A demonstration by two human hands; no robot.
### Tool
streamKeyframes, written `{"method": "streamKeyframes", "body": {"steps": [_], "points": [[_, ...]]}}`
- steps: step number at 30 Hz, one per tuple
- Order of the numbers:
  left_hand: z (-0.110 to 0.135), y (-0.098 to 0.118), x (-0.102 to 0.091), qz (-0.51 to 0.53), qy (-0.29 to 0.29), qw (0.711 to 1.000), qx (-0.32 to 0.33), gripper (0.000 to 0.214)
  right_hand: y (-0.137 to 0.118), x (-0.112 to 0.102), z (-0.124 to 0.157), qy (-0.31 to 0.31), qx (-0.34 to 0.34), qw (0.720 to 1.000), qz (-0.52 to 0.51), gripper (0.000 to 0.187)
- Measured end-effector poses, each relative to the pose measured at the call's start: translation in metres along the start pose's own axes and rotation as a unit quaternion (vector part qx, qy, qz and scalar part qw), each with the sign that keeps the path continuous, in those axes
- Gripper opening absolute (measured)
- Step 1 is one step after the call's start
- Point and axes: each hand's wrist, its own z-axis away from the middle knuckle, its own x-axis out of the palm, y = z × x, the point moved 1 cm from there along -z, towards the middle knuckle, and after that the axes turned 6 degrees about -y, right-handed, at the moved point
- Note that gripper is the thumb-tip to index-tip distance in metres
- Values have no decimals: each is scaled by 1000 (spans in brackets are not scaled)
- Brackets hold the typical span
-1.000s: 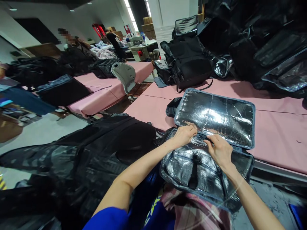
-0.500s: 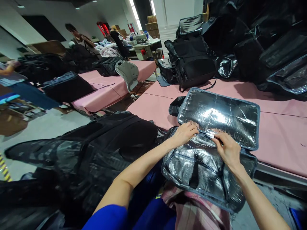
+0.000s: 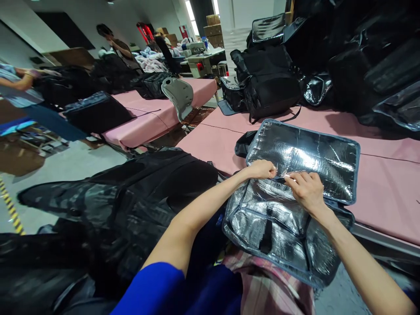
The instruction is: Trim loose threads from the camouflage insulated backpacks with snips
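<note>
A black bag with a shiny silver insulating lining (image 3: 285, 210) rests across my lap and against the table edge. Its foil-lined lid (image 3: 305, 153) is folded back onto the table. Along the seam where lid and body meet, my left hand (image 3: 263, 169) is closed in a fist-like grip on the bag's edge. Just right of it, my right hand (image 3: 306, 189) pinches thumb against fingers at the same seam. Something small and whitish shows at those fingertips, too small to name. A black strap (image 3: 266, 236) lies across the lining inside the bag.
Black bags (image 3: 157, 183) are heaped close on my left. On the pink table (image 3: 387, 183), another black backpack (image 3: 271, 83) and a tall bag pile (image 3: 354, 65) stand behind. A grey chair (image 3: 179, 97) sits between tables. Co-workers (image 3: 116, 43) are at the far left.
Both hands have lifted slightly from the lining along the seam. My left hand has curled into a tighter grip. The view has shifted a little to the left.
</note>
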Motion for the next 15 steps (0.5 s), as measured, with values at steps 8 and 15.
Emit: {"method": "streamKeyframes", "body": {"steps": [8,15], "points": [[0,-3,1,61,17,998,7,13,3,0,1,-50,18,996,-72,17],[1,-7,1,88,6,995,46,14,4,-2,-7,-58,9,995,-79,19]]}}
